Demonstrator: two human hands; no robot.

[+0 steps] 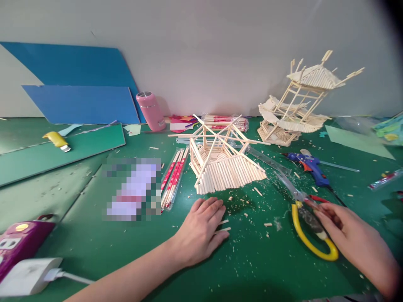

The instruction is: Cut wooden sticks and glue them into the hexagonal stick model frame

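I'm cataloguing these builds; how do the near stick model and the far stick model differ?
The near stick model has a single, partly open roof; the far stick model has stacked roofs. The near stick model is squat; the far stick model is tall. Both look pale.

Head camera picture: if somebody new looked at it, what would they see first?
Probably the little stick house, mid-picture on the green table. Then maybe the taller stick tower behind it to the right, and the bright-handled scissors in the right hand.
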